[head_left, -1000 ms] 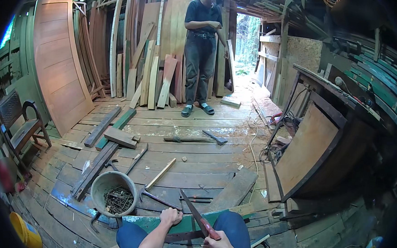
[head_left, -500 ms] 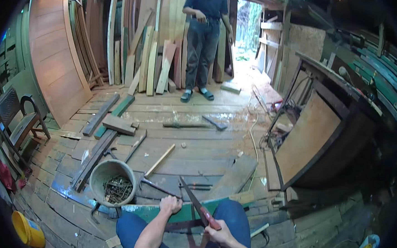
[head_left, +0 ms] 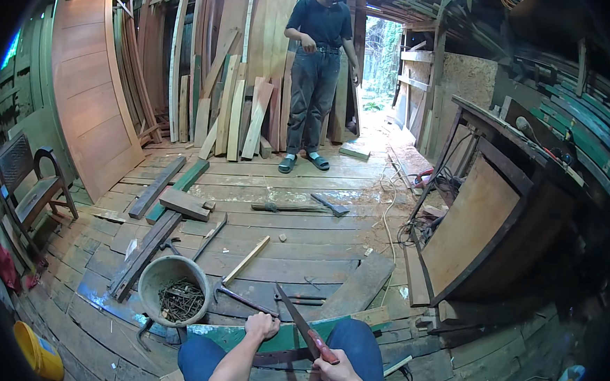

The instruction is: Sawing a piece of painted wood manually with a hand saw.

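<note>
My right hand grips the reddish-brown handle of a handsaw. The saw's blade slants away to the left and crosses a green-painted board lying in front of my knees. My left hand is closed over the board's far edge, left of the blade, its fingertips partly hidden. A dark-handled hammer lies just beyond, its handle end reaching my left knuckles. Past the saw tip, a pair of long-handled pliers or cutters rests on the floor, partly behind the blade.
A bucket of rusty nails stands left of the board. Beyond lie a wood strip, a pry bar, stacked beams and an axe-like tool. A person stands at the back; a workbench is right.
The view has tilted up slightly, so the scene sits lower. Both hands and the saw keep nearly the same place on the board.
</note>
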{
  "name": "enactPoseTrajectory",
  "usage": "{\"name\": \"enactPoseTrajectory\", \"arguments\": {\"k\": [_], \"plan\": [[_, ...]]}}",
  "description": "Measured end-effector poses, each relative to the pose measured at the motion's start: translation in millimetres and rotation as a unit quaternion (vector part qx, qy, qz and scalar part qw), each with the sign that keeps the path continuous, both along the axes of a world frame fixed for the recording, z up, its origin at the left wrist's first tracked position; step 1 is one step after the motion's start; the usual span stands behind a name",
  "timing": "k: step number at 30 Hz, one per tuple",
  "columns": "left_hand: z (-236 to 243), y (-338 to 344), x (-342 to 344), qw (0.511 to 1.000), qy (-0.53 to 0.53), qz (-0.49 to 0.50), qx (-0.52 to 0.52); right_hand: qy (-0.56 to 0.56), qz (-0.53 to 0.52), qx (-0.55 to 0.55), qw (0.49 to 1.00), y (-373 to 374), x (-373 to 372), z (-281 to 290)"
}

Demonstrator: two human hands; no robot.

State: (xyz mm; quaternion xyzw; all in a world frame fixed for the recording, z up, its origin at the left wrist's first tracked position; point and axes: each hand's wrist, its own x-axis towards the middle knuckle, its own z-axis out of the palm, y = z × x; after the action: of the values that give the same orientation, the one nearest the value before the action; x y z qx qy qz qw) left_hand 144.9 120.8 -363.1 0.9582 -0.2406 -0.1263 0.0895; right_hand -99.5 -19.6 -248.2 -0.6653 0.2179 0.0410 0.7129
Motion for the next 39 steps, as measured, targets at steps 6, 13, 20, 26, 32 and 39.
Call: {"name": "enactPoseTrajectory", "arguments": {"k": [6,13,20,26,32,39], "plan": [[2.7,2.4,-6.5,1.000,-0.002,-0.003,0.005,-0.013,-0.007,-0.019,1.000,3.7,-2.9,-2.8],[1.6,-4.5,-3.1,0.999,-0.035,0.004,0.003,-0.093,-0.026,-0.177,0.979,-5.3,-15.0,-18.0],[-12.0,-2.8,4.4,0.998,-0.051,-0.006,0.036,-0.114,0.007,-0.238,0.964,-7.6,-70.1,-3.4],[-18.8,4.7,6.3,0.994,-0.095,-0.024,0.049,-0.192,-0.189,0.019,0.963,-77.2,-93.6,-34.1],[-23.8,-18.1,12.9,0.994,-0.087,-0.030,0.053,0.265,-0.362,-0.362,0.817,-225.7,-172.6,-201.4],[-24.1,6.3,1.7,0.988,-0.132,0.049,0.060,0.214,-0.305,-0.412,0.831,-223.3,-162.6,-262.3]]}}
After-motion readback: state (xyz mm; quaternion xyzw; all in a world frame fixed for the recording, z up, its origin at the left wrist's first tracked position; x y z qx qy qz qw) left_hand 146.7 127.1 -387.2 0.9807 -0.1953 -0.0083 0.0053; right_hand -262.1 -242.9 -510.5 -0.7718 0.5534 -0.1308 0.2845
